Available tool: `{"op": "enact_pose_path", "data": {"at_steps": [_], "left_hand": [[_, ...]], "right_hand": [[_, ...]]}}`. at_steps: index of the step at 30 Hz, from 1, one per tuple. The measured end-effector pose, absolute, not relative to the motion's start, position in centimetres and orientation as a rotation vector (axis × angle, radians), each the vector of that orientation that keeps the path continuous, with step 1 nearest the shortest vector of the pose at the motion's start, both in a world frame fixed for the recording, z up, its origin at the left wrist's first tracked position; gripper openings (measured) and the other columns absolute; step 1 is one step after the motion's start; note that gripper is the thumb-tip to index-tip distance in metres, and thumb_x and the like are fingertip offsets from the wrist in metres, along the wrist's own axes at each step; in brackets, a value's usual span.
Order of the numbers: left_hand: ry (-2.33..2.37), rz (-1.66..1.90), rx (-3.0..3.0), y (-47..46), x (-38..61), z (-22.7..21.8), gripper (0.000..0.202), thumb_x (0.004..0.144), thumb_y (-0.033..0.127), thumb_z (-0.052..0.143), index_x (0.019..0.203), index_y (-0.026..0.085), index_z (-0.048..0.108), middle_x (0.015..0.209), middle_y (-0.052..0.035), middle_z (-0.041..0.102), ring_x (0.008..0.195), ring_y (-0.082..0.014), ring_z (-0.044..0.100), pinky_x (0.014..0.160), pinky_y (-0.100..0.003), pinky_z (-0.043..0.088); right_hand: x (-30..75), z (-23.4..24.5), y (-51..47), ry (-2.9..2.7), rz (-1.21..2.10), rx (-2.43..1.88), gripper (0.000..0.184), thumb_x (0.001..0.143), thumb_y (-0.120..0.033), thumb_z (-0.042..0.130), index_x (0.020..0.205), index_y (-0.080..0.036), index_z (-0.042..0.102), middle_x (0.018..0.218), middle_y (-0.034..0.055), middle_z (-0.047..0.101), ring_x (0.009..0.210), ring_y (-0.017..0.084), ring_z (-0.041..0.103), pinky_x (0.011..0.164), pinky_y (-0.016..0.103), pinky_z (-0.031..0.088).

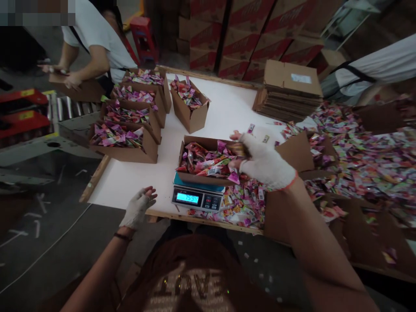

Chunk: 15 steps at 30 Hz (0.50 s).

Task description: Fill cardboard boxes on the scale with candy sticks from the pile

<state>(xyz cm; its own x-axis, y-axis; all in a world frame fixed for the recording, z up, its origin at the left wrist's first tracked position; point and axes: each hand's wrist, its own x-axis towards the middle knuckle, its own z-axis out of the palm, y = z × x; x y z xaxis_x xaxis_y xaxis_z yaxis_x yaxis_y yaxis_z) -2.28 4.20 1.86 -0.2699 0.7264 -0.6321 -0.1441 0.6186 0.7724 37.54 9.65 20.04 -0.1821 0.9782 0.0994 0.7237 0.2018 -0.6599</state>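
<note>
An open carton (208, 177) full of small pink, purple and red wrapped packets (208, 162) sits on a digital scale (196, 198) with a lit blue display. Over the carton's right end is my right hand (261, 162), in a white fingerless glove. Its thumb and fingers are apart above the packets; the palm side is partly hidden and blurred. My left hand (139, 207), gloved the same way, hangs in the air at the table's front edge, left of the scale. Its fingers are loosely extended, touching nothing.
Filled cartons (125, 154) stand in a row at left, another (190, 108) behind the scale. Flattened cartons (289, 93) are stacked at back right. Loose packets (367, 156) heap on the right, beside more cartons. A co-worker (97, 47) handles a carton by the roller conveyor (66, 108).
</note>
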Motion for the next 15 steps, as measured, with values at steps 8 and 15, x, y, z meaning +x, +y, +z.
{"op": "enact_pose_path", "data": {"at_steps": [8,15], "left_hand": [[1.743,0.810,0.440,-0.8,-4.2,-1.5,0.049,0.061,0.045,0.087,0.101,0.020,0.074,0.110,-0.0113,0.078,0.104,-0.0316,0.076,0.095,-0.044,0.061],[1.790,0.764,0.427,-2.7,-3.8,-1.4,0.063,0.046,0.046,0.094,0.099,0.017,0.075,0.103,-0.0130,0.079,0.090,-0.0281,0.076,0.088,-0.040,0.061]], "right_hand": [[43.7,8.5,5.8,-1.766,0.829,-2.349,0.037,0.094,-0.022,0.051,0.125,-0.016,0.070,0.117,0.0141,0.075,0.110,0.027,0.070,0.099,0.040,0.056],[38.0,-2.4,-2.9,-1.945,1.360,-2.482,0.034,0.072,-0.009,0.070,0.102,-0.022,0.081,0.140,0.0191,0.070,0.103,0.030,0.075,0.092,0.038,0.057]]}}
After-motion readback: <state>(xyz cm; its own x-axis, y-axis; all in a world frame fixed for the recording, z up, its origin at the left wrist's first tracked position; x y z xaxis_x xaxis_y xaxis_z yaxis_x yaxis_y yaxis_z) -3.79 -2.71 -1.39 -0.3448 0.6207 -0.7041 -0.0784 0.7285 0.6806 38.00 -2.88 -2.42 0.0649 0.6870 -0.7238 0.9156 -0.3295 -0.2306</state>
